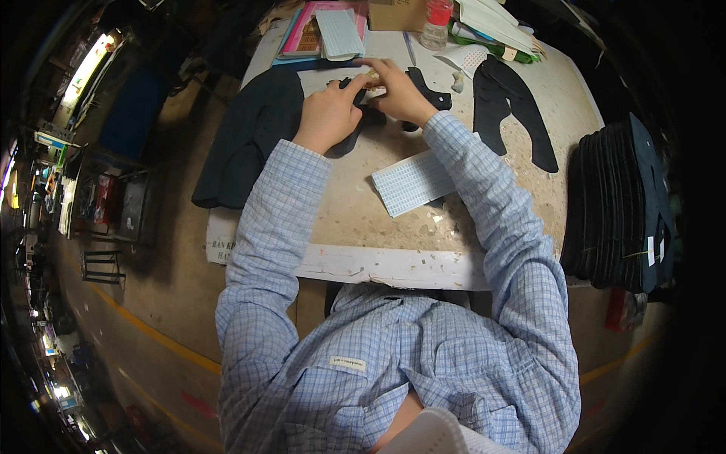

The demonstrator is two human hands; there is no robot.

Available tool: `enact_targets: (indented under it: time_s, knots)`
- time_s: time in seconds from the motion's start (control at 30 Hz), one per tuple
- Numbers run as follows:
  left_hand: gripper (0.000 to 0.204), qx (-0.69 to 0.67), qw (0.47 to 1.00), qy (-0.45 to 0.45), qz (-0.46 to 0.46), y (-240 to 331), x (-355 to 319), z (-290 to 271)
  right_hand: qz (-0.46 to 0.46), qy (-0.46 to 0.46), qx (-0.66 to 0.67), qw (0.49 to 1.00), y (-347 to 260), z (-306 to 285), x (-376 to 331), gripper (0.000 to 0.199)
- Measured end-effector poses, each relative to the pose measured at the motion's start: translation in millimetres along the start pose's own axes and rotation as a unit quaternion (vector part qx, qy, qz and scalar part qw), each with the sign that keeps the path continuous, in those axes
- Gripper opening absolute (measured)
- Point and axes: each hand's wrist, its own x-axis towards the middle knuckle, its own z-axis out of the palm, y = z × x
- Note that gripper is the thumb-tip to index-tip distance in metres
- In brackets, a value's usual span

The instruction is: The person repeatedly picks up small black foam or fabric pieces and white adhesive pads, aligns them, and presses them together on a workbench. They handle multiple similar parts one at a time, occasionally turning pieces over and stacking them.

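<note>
Both hands meet over the far middle of the worktable (pixel 454 234). My left hand (pixel 330 113) is closed, its thumb and fingertips drawn together beside a black cut piece (pixel 349 142) that lies partly under it. My right hand (pixel 404 94) bends its fingers in a pinch close to the left fingertips. A small pale bit (pixel 373 89) shows between the hands, too small to name. Just right of my right hand lies another small black piece (pixel 431 94). A light-blue sheet of small printed labels (pixel 412 184) rests by my right forearm.
Large black curved pieces (pixel 253 144) overlap at the table's left. A black horseshoe-shaped piece (pixel 491 94) lies right. Beyond are books (pixel 306 34), another label sheet (pixel 340 34), a pen (pixel 410 49), a bottle (pixel 436 30) and papers (pixel 495 26). A tall stack of black pieces (pixel 609 212) stands at right.
</note>
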Motion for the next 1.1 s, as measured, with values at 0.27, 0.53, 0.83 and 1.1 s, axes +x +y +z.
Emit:
enact_targets:
  time_s: [0.27, 0.53, 0.83, 1.1]
  knots:
    - [0.028, 0.002, 1.0, -0.009, 0.024, 1, -3, 1, -0.061, 0.03, -0.07, 0.995, 10, 12, -5, 0.062]
    - [0.028, -0.053, 0.998, -0.022, -0.012, -11, 0, -3, 0.074, 0.09, -0.001, 0.993, -5, -5, -13, 0.032]
    - [0.073, -0.121, 0.992, -0.027, 0.005, -6, 2, -11, 0.218, 0.026, 0.114, 0.969, -18, 3, -22, 0.03]
    - [0.033, -0.28, 0.958, 0.044, -0.04, 41, -51, -77, 0.121, 0.075, 0.283, 0.949, -18, -61, -29, 0.03]
